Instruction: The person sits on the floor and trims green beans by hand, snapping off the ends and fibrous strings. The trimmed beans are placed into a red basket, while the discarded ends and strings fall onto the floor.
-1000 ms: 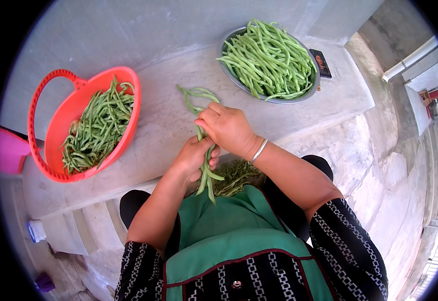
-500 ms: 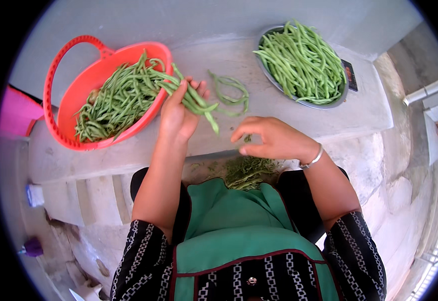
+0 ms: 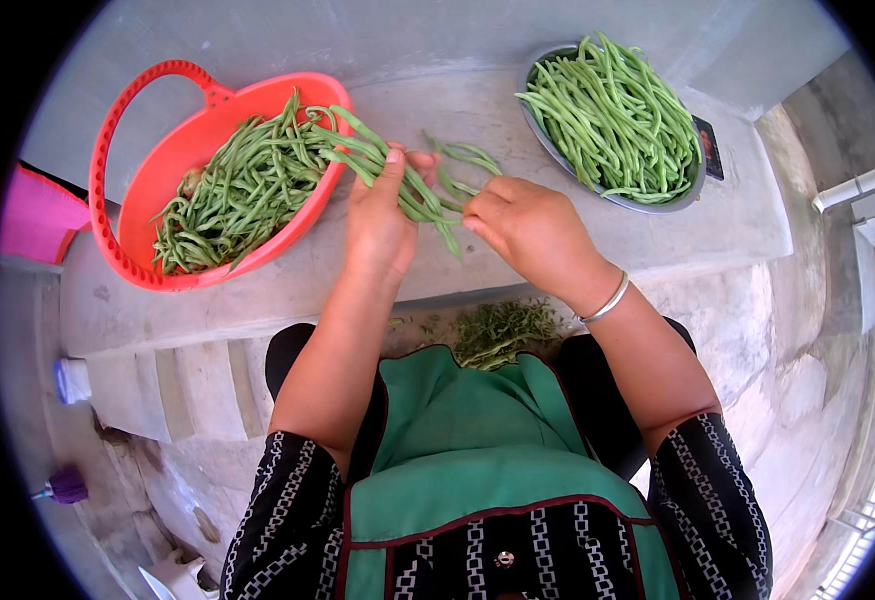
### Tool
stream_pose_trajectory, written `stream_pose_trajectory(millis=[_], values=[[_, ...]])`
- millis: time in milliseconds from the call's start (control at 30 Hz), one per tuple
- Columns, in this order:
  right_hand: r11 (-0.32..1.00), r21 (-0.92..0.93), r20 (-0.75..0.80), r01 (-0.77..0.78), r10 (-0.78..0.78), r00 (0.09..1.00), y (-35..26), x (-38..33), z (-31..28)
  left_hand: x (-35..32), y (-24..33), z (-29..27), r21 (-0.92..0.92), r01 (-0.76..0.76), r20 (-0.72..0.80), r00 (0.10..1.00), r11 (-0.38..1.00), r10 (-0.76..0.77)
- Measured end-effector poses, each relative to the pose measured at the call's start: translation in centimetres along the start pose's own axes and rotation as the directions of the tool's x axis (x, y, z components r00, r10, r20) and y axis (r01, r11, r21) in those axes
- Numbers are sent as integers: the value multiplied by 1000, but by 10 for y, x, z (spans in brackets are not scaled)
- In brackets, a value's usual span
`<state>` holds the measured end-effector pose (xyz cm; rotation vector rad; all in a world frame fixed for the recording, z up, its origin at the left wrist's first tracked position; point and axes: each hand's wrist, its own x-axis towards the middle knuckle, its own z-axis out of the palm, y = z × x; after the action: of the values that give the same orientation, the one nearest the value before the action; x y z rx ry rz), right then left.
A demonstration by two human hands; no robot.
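A bunch of long green beans (image 3: 365, 152) is gripped in my left hand (image 3: 385, 215), thumb across the top, just right of the red basket. My right hand (image 3: 535, 232), with a silver bangle at the wrist, pinches the tip of one bean at the right end of that bunch. A few loose beans (image 3: 469, 155) lie on the grey ledge behind my hands, partly hidden by them. Many thinner green beans (image 3: 242, 190) fill the red plastic basket (image 3: 129, 228) at the left. At the far right, a grey metal bowl (image 3: 657, 206) is heaped with long beans (image 3: 612, 125).
The concrete ledge (image 3: 207, 318) runs across in front of me against a wall. Below it, between my knees, lies a pile of green bean scraps (image 3: 502, 332). A dark flat object (image 3: 707, 148) sits beside the bowl. A pink item (image 3: 45, 215) is at the far left.
My right hand has moved up and left, closing its fingers on a bean end. My left hand has shifted slightly right with the bunch.
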<state>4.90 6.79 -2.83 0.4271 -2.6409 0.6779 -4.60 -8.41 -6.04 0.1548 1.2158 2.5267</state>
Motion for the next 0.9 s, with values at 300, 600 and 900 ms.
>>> stream_pose_trajectory(millis=[300, 600, 900], values=[[996, 88, -378, 34, 2, 926, -6, 10, 2, 1, -5, -5, -367, 154, 113, 986, 918, -120], [971, 223, -348, 89, -6, 937, -15, 13, 2, 1, 2, 4, -601, 264, 81, 959, 755, -271], [983, 122, -337, 138, -90, 937, -6, 8, -1, -2, -9, -1, -603, 281, 98, 955, 747, -280]])
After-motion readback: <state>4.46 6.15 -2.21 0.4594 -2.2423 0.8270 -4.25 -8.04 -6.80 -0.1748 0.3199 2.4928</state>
